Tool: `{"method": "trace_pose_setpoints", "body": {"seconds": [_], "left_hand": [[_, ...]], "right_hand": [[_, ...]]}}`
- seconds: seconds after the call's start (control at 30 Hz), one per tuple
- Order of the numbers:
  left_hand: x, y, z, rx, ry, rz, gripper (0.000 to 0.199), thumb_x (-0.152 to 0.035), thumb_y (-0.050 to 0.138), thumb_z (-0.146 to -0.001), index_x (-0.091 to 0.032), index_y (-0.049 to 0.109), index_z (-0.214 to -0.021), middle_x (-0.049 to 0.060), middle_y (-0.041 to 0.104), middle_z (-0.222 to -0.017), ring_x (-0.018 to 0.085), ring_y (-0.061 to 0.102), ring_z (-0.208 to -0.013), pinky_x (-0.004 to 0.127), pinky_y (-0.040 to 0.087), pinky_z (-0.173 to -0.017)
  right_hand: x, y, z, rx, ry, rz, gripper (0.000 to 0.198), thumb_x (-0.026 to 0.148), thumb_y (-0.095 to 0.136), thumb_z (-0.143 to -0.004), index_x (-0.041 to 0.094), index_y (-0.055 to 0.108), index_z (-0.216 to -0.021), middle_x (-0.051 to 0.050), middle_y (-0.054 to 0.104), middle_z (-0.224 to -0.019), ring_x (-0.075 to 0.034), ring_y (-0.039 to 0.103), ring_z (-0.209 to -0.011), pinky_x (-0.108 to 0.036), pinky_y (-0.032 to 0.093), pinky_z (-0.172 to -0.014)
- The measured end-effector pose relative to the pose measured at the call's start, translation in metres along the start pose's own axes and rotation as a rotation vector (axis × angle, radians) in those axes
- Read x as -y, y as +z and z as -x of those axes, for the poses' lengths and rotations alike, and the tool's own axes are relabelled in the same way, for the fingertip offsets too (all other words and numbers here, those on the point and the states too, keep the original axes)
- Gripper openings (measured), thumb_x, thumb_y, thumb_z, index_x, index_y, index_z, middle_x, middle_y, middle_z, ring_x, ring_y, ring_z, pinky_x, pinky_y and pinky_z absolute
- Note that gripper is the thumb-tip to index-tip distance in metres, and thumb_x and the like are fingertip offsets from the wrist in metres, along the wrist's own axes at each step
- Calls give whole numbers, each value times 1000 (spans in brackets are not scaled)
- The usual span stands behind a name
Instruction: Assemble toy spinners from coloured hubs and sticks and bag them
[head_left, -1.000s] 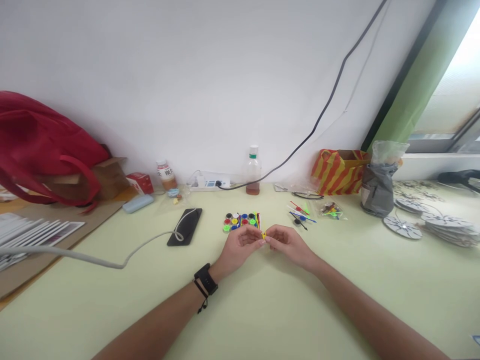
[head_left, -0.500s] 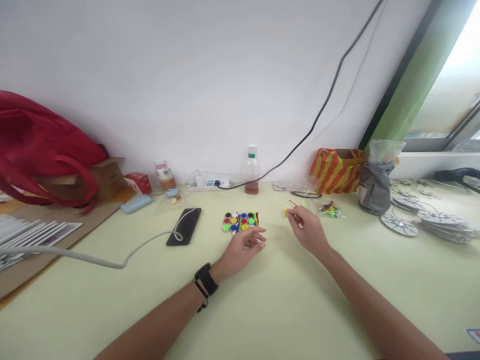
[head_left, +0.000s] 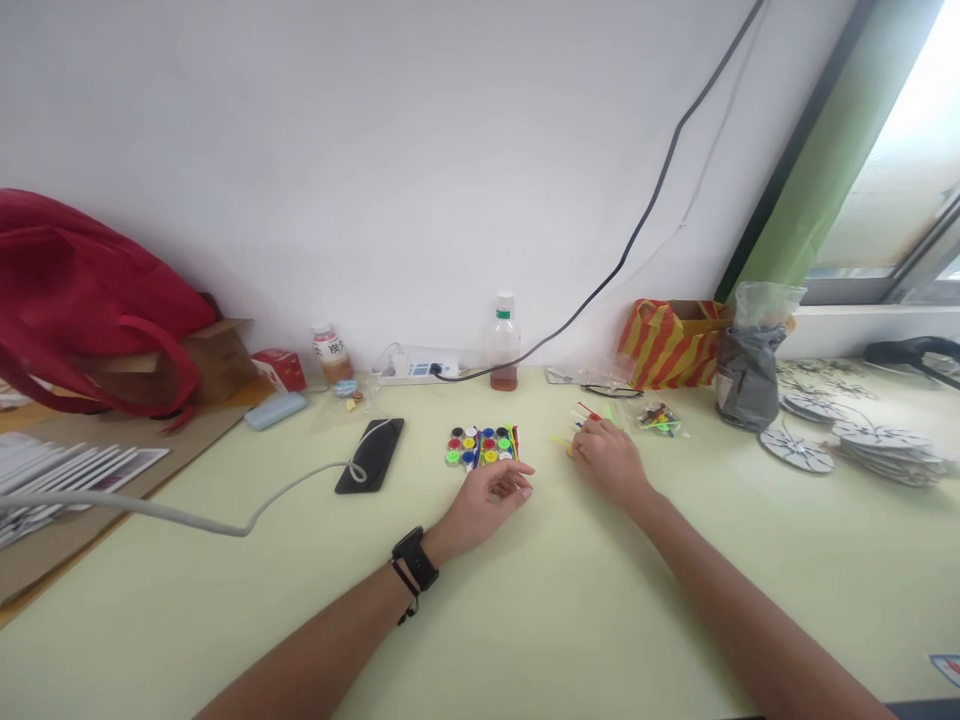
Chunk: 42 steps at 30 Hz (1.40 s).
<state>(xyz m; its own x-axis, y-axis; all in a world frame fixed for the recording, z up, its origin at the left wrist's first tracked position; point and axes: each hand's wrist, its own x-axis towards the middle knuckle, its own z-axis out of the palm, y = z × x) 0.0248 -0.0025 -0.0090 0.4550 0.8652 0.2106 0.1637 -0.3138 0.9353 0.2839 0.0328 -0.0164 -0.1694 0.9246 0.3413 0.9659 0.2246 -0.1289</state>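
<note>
My left hand point(head_left: 491, 502) rests on the table with its fingers loosely curled and apart, holding nothing. Just beyond it lies a cluster of small round coloured plastic pieces point(head_left: 469, 443) in red, yellow, blue, green, black and white. Thin coloured sticks point(head_left: 514, 440) lie along the right of that cluster. My right hand point(head_left: 611, 462) is low over the table, its fingers bent together at a thin yellow plastic piece point(head_left: 561, 442); the fingertips are partly hidden. Red and white sticks point(head_left: 589, 411) show just past its knuckles.
A clear bag of small coloured parts point(head_left: 660, 418) lies right of my right hand. A black phone point(head_left: 371, 455) with a grey cable point(head_left: 247, 528) is at left. Behind stand a bottle point(head_left: 504, 345), a power strip point(head_left: 416, 367) and a striped bag point(head_left: 671, 343).
My right hand has come down slightly and turned palm-down, and the yellow piece at its fingertips is lower and further left. My left hand has hardly moved.
</note>
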Motion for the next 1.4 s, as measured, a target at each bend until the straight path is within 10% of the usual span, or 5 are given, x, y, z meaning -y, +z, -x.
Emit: {"method": "trace_pose_setpoints", "body": {"seconds": [0.23,0.73,1.0,1.23,1.4], "left_hand": [[0,0,1,12,4,0,29,-37,71,-90,-20,72,-113,6,73,-92,19,65,-84,32,51,-80],[0,1,1,29,8,-61,23,-32,68,-91,-20,71,-110,4,71,-89,17,62,-81,31,50,-78],[-9,3,6,-7,35,-114,23,-36,63,-95,-20,72,-111,5,71,-90,19,64,-84,29,50,-75],[-28,6,-2,-37,98,-149,21,-34,63,-95,-20,73,-108,6,74,-90,18,66,-81,29,52,-71],[-59,1,-28,63,222,-203,20,-34,63,-96,-23,73,-109,6,76,-107,17,69,-83,28,55,-73]], "right_hand": [[-30,11,-2,-162,158,-35,81,67,62,-85,25,45,-152,-17,41,-157,-42,37,-140,-56,33,-110],[-28,8,5,18,-244,-450,38,37,55,-96,28,66,-131,-10,65,-138,-31,60,-128,-47,48,-108],[-66,4,-23,-282,5,-185,31,40,55,-93,22,71,-113,-14,62,-135,-34,54,-128,-50,42,-110],[-109,23,-58,-119,184,254,33,24,57,-85,15,73,-112,-15,34,-163,-43,28,-146,-60,33,-113],[-113,13,-77,-154,168,144,47,14,51,-83,16,67,-127,-16,55,-147,-40,34,-144,-67,25,-116]]}}
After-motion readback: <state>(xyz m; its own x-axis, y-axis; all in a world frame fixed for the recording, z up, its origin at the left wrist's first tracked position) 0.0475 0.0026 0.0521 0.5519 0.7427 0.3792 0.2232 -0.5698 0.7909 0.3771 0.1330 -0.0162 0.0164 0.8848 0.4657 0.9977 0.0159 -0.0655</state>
